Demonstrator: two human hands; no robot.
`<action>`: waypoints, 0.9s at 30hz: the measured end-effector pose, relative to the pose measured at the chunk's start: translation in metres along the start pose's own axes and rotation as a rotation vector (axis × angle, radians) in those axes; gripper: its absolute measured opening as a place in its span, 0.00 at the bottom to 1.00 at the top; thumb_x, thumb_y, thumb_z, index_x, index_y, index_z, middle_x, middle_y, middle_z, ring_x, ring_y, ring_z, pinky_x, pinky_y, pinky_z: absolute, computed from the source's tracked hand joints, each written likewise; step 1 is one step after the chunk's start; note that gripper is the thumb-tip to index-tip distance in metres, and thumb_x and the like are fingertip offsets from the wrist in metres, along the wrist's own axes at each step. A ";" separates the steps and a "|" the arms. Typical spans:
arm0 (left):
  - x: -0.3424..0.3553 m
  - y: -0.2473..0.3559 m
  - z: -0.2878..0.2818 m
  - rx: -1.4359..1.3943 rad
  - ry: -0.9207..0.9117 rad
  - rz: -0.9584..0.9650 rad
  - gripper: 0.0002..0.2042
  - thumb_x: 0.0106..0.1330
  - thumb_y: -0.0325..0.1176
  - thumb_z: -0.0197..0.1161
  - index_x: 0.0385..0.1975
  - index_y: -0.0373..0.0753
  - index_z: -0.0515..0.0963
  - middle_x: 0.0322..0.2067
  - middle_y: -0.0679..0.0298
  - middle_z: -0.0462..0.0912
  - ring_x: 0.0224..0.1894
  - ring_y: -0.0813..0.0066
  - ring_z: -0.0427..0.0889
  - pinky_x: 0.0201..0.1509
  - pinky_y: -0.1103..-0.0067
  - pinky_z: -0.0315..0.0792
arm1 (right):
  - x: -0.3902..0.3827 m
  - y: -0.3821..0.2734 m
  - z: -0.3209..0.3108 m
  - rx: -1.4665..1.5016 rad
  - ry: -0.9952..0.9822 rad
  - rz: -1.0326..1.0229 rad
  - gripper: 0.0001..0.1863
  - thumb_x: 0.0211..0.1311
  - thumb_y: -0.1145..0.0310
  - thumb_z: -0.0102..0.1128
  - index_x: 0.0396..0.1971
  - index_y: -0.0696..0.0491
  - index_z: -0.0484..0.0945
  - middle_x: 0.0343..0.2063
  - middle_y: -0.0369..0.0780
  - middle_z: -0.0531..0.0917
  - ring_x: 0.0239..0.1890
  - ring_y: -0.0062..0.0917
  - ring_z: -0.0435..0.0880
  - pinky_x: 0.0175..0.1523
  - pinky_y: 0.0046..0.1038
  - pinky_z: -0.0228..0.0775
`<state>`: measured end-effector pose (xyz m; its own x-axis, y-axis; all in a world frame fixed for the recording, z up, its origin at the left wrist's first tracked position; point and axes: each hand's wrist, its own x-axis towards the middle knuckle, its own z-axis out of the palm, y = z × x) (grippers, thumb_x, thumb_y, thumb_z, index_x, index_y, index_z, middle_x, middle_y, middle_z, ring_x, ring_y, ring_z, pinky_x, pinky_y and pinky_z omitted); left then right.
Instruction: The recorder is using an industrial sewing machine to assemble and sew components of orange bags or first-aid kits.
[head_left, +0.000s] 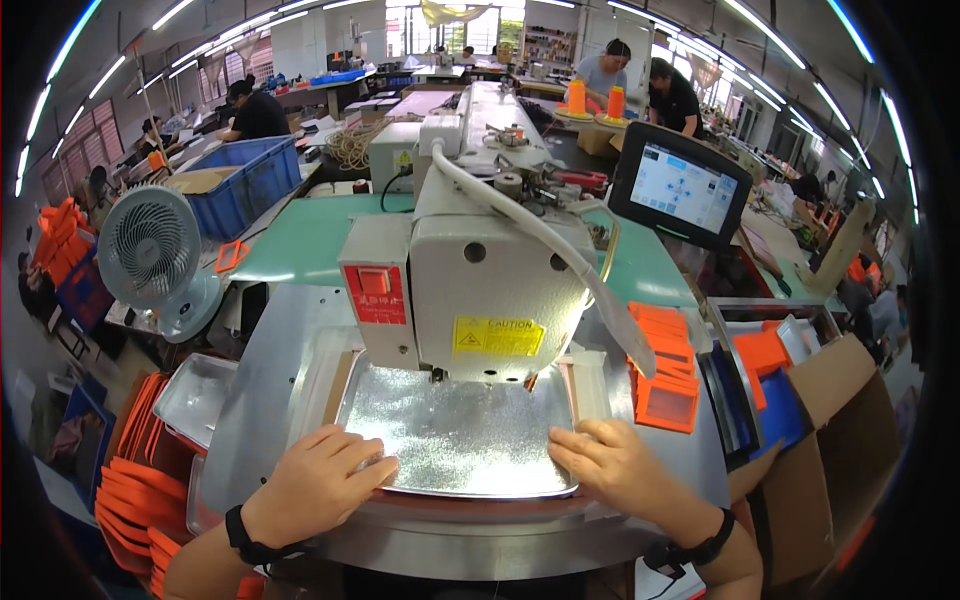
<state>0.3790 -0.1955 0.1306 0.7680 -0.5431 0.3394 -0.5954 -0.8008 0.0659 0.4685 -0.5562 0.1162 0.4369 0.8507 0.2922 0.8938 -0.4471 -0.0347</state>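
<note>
Factory bench: both hands (460, 475) press silver sheet (455, 435) below yellow label (498, 337).

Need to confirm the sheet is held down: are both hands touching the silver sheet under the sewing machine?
Touching. The head view shows the left hand and right hand resting flat on the near corners of the silver sheet, no gap visible.

The sewing machine (470, 270) head hides its needle and the silver sheet's (455, 435) far edge; both forearms run off the lower edge.
</note>
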 end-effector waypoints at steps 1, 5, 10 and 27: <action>0.000 0.001 0.000 -0.018 -0.029 -0.016 0.14 0.57 0.30 0.66 0.44 0.40 0.81 0.43 0.61 0.82 0.45 0.65 0.81 0.54 0.71 0.73 | 0.000 0.000 0.000 -0.035 -0.014 0.000 0.29 0.43 0.69 0.71 0.52 0.54 0.79 0.56 0.38 0.81 0.55 0.33 0.79 0.60 0.40 0.69; -0.001 0.006 0.010 -0.060 -0.082 -0.032 0.17 0.57 0.31 0.67 0.48 0.40 0.81 0.47 0.57 0.80 0.49 0.61 0.80 0.57 0.67 0.72 | -0.005 0.004 0.001 -0.026 -0.171 0.038 0.34 0.48 0.57 0.72 0.56 0.54 0.75 0.61 0.39 0.76 0.67 0.32 0.71 0.71 0.50 0.57; -0.003 0.006 0.015 -0.082 -0.061 -0.057 0.19 0.53 0.31 0.70 0.47 0.41 0.81 0.48 0.57 0.78 0.50 0.56 0.78 0.57 0.64 0.72 | -0.003 0.001 -0.004 -0.021 -0.249 0.032 0.33 0.55 0.52 0.69 0.57 0.55 0.74 0.61 0.41 0.76 0.69 0.31 0.69 0.72 0.54 0.54; 0.085 -0.040 0.033 0.029 -0.298 0.243 0.37 0.44 0.58 0.75 0.50 0.39 0.74 0.41 0.60 0.78 0.51 0.60 0.78 0.57 0.65 0.67 | -0.002 -0.010 -0.002 0.079 -0.193 0.096 0.29 0.61 0.55 0.65 0.55 0.60 0.75 0.60 0.48 0.75 0.68 0.40 0.69 0.72 0.52 0.54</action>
<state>0.4760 -0.2182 0.1257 0.6426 -0.7643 0.0539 -0.7649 -0.6440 -0.0113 0.4586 -0.5535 0.1176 0.5249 0.8458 0.0955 0.8490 -0.5121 -0.1306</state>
